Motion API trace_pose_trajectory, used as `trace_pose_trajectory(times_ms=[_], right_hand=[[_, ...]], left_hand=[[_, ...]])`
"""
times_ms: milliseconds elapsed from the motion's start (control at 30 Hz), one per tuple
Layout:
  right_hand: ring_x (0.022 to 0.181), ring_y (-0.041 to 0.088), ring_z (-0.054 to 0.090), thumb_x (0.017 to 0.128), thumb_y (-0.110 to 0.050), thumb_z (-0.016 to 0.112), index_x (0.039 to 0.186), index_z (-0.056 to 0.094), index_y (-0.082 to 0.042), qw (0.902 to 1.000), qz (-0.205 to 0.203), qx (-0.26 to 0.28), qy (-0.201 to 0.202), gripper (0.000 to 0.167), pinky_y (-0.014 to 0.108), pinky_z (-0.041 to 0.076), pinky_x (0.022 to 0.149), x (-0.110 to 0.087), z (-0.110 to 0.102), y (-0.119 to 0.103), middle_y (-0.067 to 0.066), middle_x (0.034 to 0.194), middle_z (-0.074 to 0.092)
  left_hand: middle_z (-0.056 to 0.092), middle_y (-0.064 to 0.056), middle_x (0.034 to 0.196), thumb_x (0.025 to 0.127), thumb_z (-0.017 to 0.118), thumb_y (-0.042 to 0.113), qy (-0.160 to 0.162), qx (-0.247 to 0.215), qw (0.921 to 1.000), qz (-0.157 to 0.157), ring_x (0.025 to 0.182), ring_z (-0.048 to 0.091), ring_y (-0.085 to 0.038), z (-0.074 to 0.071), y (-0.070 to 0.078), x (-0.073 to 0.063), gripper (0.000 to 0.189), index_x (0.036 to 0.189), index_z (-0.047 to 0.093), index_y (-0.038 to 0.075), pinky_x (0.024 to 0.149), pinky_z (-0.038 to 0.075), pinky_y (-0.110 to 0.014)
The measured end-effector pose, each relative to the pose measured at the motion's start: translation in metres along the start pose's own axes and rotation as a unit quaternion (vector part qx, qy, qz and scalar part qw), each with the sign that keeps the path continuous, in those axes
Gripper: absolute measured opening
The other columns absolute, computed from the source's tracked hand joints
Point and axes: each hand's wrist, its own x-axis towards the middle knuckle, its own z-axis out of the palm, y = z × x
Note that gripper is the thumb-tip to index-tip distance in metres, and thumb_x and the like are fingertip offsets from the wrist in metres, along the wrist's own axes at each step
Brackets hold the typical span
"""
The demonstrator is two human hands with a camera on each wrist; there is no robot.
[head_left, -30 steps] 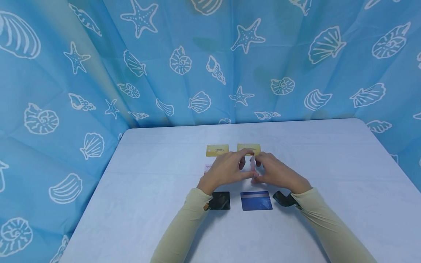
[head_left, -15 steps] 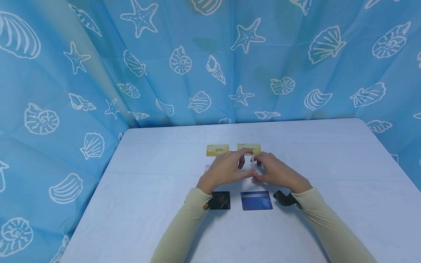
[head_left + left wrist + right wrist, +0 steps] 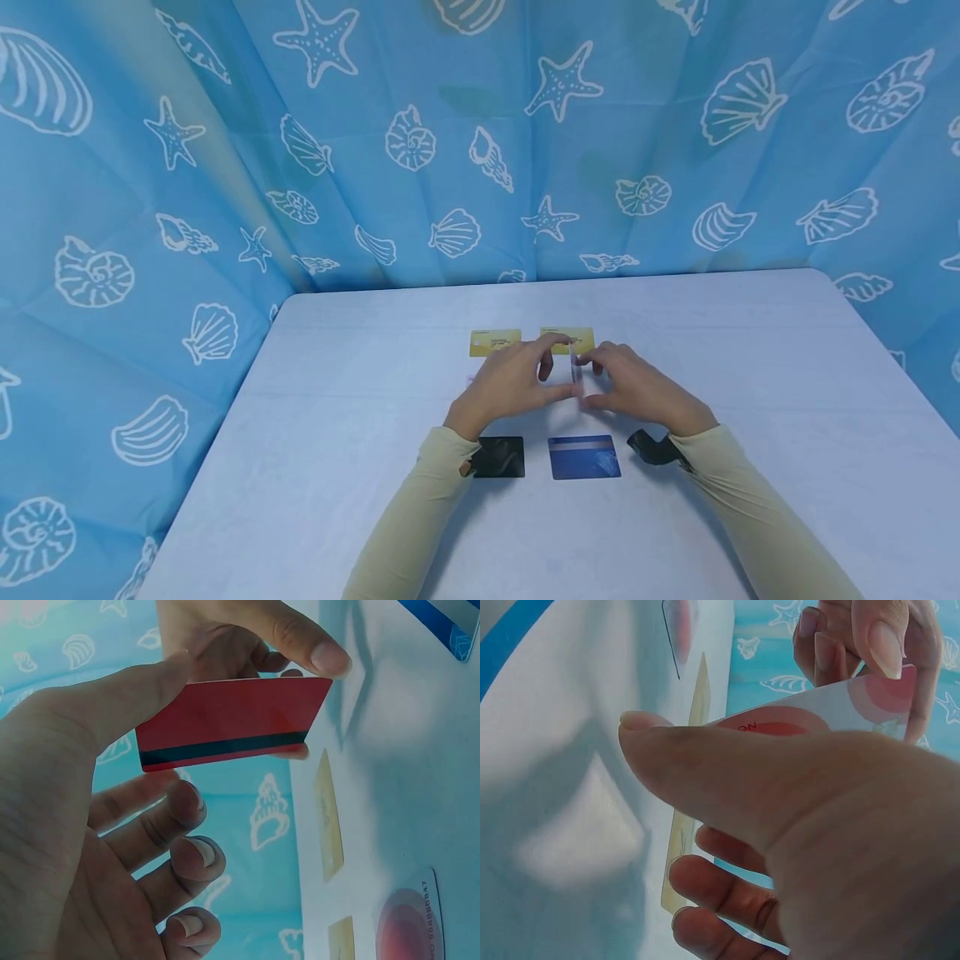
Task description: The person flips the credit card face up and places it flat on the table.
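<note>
The left hand pinches the red card between thumb and index finger, with its other fingers loosely bent. The card stands on edge between the two hands, above the middle of the white table; from the head it is only a thin, pale line. Right of it, the right hand has thumb and index fingertip close to the card's edges; whether they grip it or merely sit beside it, I cannot tell.

The left wrist view gives the card's left face: plain glossy red, with a dark stripe along the lower long edge. The right wrist view gives the other face, partly behind the right thumb: white, with overlapping red and pink rounds and a bit of dark lettering.

On the table, from the left, the head view shows a pale card almost wholly hidden by the left hand; the left wrist view shows its pink-red circles and line of print. Next come the left gold card at the back and the black card at the front, then the right gold card and, nearer, the blue card, striped along its far edge.
</note>
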Motion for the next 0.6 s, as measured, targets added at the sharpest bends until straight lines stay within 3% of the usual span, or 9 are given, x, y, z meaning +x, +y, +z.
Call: trace_pose_trajectory(times_ms=[267,600], right_hand=[[0.106,0.030,0.055,0.083,-0.026,0.088,0.135,0.061,-0.003,1.0000,0.004,0.002,0.003,0.063,0.047,0.057,0.092,-0.003,-0.006,0.001,0.014,0.116,0.064],[0.105,0.029,0.055,0.083,-0.026,0.088,0.133,0.062,-0.001,0.9999,0.012,-0.002,0.004,0.062,0.046,0.059,0.090,-0.005,-0.012,0.004,0.014,0.112,0.064]], left_hand=[[0.061,0.006,0.083,0.090,0.076,0.054,0.017,-0.011,0.9998,0.007,0.062,0.049,-0.008,-0.001,-0.005,0.000,0.067,0.144,0.055,0.021,0.055,0.036,-0.020],[0.059,0.006,0.083,0.090,0.076,0.051,0.024,-0.010,0.9996,-0.008,0.063,0.049,-0.009,-0.003,-0.009,0.000,0.064,0.143,0.055,0.022,0.054,0.038,-0.020]])
